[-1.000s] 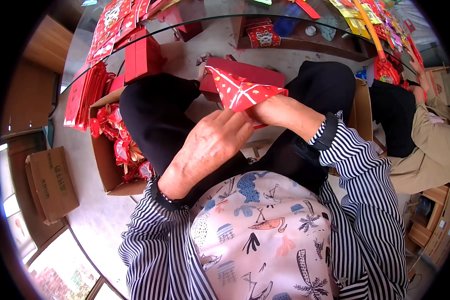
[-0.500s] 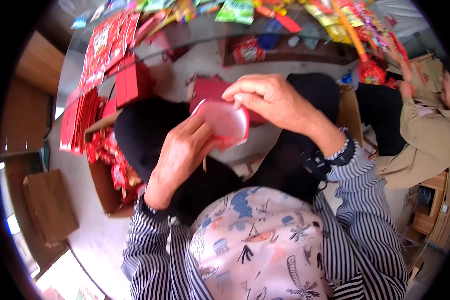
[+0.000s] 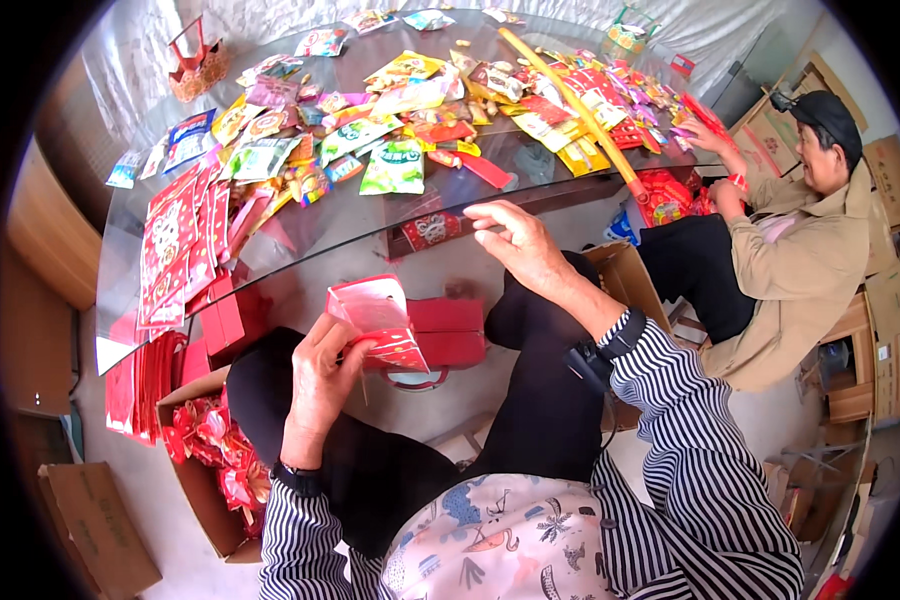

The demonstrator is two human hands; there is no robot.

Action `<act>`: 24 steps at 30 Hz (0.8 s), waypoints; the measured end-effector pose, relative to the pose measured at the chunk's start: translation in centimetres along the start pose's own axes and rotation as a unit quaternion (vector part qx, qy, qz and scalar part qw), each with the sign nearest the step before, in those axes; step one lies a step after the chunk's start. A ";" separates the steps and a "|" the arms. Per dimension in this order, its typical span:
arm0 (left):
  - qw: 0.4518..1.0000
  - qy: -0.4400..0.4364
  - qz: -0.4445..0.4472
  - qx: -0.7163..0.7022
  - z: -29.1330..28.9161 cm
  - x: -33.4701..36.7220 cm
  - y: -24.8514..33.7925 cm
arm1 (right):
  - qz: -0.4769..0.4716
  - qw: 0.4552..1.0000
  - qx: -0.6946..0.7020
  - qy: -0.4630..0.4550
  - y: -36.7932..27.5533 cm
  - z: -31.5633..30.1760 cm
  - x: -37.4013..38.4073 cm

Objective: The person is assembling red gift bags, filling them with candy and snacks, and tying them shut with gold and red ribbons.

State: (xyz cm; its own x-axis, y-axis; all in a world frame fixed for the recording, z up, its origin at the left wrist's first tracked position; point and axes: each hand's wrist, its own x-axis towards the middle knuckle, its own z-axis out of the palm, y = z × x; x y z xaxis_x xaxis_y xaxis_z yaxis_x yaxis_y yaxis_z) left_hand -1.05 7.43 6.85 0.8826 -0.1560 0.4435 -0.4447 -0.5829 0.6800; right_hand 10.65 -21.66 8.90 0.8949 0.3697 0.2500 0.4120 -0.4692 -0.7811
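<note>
My left hand [image 3: 320, 380] grips a red patterned paper bag [image 3: 400, 350] by its side, fingers closed over the rim. The bag's mouth gapes upward and its pale inside shows; I cannot see anything in it. Apart from the bag, my right hand [image 3: 525, 250] is lifted near the front edge of the glass table [image 3: 300, 245], fingers stretched out and holding nothing. Past its fingertips, on the glass, lie a red packet [image 3: 485, 170] and a green snack packet [image 3: 393, 167]. Below the bag, on the floor, is a red box with a handle [image 3: 450, 330].
Many colourful snack packets cover the table, with a long orange stick [image 3: 575, 105] across them. Flat red bags [image 3: 170, 245] overlap at the left edge. Beside my left leg stands a carton [image 3: 205, 510] of filled red bags. A co-worker [image 3: 800, 240] sits at the right, hands by the table.
My right hand has left the bag's rim and moved forward toward the table. My left hand still holds the bag, now further left. The view has tilted up, showing more table.
</note>
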 end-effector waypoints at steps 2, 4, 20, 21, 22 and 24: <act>1.000 0.011 -0.010 -0.002 0.2 0.0 -0.6 | 0.002 0.999 -0.027 0.022 1.0 -1.0 0.7; 1.000 0.011 -0.011 -0.010 0.4 0.5 0.0 | -0.013 0.996 -0.072 0.058 2.9 -2.2 1.6; 0.999 -0.026 -0.031 -0.032 1.4 1.0 0.3 | 0.114 0.911 -0.364 0.158 16.6 -13.2 7.7; 0.999 -0.028 -0.034 -0.028 1.4 0.9 0.3 | 0.124 0.913 -0.361 0.145 16.5 -13.1 8.3; 0.999 -0.028 -0.036 -0.027 1.3 0.9 0.2 | 0.134 0.915 -0.358 0.132 16.4 -12.8 8.6; 0.999 -0.033 -0.034 -0.017 1.4 0.9 0.2 | 0.143 0.905 -0.382 0.118 15.8 -11.8 9.0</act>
State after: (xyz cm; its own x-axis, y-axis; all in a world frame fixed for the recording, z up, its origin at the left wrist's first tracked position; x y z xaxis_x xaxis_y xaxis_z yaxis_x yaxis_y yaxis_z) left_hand -0.07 6.08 6.56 0.9186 -0.1703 0.3566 -0.3873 -0.5674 0.7267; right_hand 27.20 -35.21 5.55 0.9584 0.0049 0.2855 0.0744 -0.9696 -0.2330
